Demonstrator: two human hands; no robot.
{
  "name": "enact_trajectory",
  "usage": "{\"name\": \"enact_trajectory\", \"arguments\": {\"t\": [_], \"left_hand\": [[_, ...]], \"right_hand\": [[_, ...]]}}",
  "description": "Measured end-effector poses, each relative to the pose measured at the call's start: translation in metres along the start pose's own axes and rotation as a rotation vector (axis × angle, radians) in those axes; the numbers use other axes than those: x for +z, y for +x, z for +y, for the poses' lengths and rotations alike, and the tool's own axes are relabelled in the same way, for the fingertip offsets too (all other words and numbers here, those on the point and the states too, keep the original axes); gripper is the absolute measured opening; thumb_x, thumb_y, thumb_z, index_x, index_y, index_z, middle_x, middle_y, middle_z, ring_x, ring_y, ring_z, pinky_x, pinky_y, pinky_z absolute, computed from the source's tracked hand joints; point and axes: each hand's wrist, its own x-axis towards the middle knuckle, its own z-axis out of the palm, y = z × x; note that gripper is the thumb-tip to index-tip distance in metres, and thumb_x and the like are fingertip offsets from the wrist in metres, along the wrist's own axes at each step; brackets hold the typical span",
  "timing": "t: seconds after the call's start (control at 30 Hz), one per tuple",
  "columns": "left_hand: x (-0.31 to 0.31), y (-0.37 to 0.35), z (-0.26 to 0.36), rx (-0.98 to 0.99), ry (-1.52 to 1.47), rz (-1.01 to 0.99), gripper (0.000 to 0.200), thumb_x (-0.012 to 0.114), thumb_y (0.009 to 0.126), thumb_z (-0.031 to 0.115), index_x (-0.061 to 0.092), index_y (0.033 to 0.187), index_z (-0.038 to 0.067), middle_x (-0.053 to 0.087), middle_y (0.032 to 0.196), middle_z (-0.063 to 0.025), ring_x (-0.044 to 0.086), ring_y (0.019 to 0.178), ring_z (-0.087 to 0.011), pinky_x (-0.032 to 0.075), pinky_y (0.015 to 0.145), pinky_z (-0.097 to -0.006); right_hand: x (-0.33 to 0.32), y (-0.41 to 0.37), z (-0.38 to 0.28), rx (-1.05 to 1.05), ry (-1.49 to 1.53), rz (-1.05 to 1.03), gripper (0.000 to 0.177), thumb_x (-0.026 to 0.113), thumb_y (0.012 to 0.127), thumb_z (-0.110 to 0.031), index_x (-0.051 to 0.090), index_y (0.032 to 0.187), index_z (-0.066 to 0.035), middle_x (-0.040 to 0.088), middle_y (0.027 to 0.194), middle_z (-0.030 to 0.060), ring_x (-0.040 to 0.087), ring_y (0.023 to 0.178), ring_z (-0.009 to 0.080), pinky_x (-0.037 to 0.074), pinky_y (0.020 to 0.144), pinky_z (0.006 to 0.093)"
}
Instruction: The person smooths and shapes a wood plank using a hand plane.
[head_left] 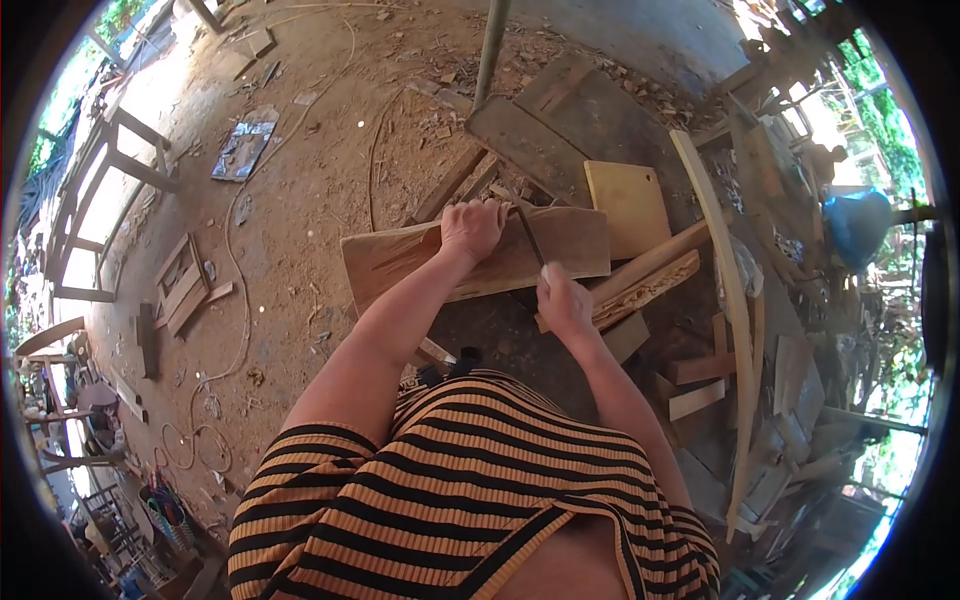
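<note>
A thick, rough-edged wooden slab (570, 236) lies crosswise in front of me, with darker streaks in its left half. My left hand (472, 229) is closed in a fist at the slab's far edge, around one end of a narrow dark metal tool (530, 234). The tool slants over the slab toward me. Its near end goes into my right hand (566, 302), whose fingers are wrapped round it by the slab's near edge. Both grips hide the tool's ends.
A yellowish board (628, 210) and dark flat panels (570, 110) lie beyond the slab. A long curved plank (728, 300) stretches along the right, beside offcuts (700, 385). A cable (240, 290) crosses the dirt floor; a wooden frame (110, 190) stands at left.
</note>
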Motion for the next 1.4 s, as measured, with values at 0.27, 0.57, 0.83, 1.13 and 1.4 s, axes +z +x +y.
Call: {"name": "enact_trajectory", "arguments": {"t": [0.27, 0.57, 0.83, 1.13, 1.4], "left_hand": [[0.0, -0.003, 0.001, -0.028, -0.008, 0.022, 0.029, 0.047, 0.09, 0.03, 0.063, 0.081, 0.009, 0.066, 0.08, -0.0149, 0.064, 0.081, -0.0325, 0.045, 0.073, -0.0447], [0.0, 0.001, 0.002, -0.021, -0.011, -0.07, 0.036, 0.042, 0.094, 0.036, 0.066, 0.084, 0.011, 0.066, 0.085, -0.0142, 0.064, 0.083, -0.0319, 0.044, 0.078, -0.0439], [0.001, -0.001, -0.001, -0.008, -0.012, 0.034, 0.037, 0.044, 0.093, 0.036, 0.064, 0.078, 0.009, 0.066, 0.078, -0.0141, 0.064, 0.077, -0.0331, 0.046, 0.071, -0.0445], [0.002, -0.001, -0.002, 0.002, -0.009, -0.003, 0.039, 0.041, 0.095, 0.038, 0.066, 0.083, 0.01, 0.067, 0.082, -0.0156, 0.064, 0.081, -0.0331, 0.045, 0.074, -0.0449], [0.004, 0.0, -0.004, -0.002, -0.03, 0.051, 0.038, 0.044, 0.094, 0.037, 0.064, 0.08, 0.008, 0.066, 0.079, -0.0145, 0.064, 0.078, -0.0333, 0.047, 0.073, -0.0447]], "right_hand": [[-0.006, 0.014, -0.012, -0.059, 0.028, 0.05, 0.017, 0.056, 0.087, -0.02, 0.048, 0.09, -0.005, 0.063, 0.072, 0.0209, 0.062, 0.072, 0.0412, 0.047, 0.064, 0.0511], [0.0, 0.02, -0.009, -0.05, 0.031, 0.055, 0.017, 0.056, 0.087, -0.02, 0.048, 0.09, -0.005, 0.063, 0.073, 0.021, 0.063, 0.074, 0.0398, 0.047, 0.065, 0.0511], [-0.003, -0.003, -0.011, -0.021, 0.001, 0.004, 0.016, 0.055, 0.087, -0.02, 0.048, 0.091, -0.006, 0.063, 0.072, 0.021, 0.063, 0.075, 0.0404, 0.047, 0.066, 0.0521], [0.007, 0.048, -0.018, -0.007, -0.012, 0.038, 0.017, 0.056, 0.087, -0.021, 0.048, 0.091, -0.006, 0.063, 0.072, 0.0214, 0.062, 0.075, 0.0416, 0.047, 0.066, 0.0524], [-0.002, -0.021, -0.009, 0.01, 0.047, 0.0, 0.017, 0.056, 0.087, -0.021, 0.047, 0.09, -0.006, 0.062, 0.07, 0.0213, 0.062, 0.073, 0.0413, 0.046, 0.065, 0.0522]]}}
